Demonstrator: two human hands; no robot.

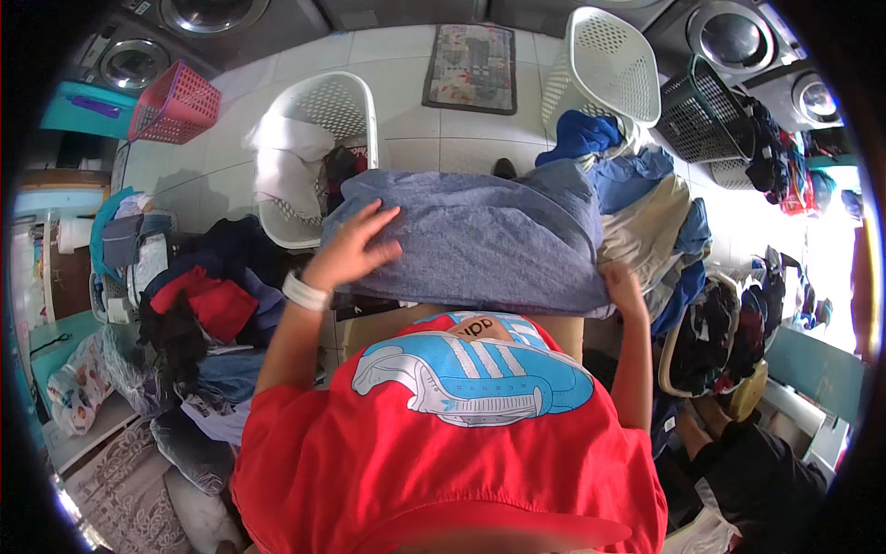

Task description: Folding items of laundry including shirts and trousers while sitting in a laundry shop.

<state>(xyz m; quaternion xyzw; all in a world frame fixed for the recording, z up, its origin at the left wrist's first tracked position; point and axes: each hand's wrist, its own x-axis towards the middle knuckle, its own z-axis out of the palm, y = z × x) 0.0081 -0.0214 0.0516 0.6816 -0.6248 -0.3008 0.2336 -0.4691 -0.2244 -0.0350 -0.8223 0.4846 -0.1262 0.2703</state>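
Observation:
A blue-grey cloth garment [471, 235] is spread across my lap, its front hanging over my knees. Over its left end is my left hand [356, 249], fingers apart and slightly blurred; whether the palm touches the cloth I cannot tell. My right hand [625, 289] is closed on the garment's lower right corner. Just beyond that corner lies a heap of clothes with beige trousers [647, 232], light blue denim [633, 176] and a bright blue piece [585, 135]. To the left, a white laundry basket [367, 114] holds white cloth [291, 166] and some dark and red items.
Dark clothes with a red piece [208, 301] are piled at my left. An upright white basket [612, 62], a dark green basket [706, 111] and a pink basket [176, 104] stand near front-loading washers [734, 38]. A floor mat [471, 69] lies ahead. Another person [761, 478] is at the lower right.

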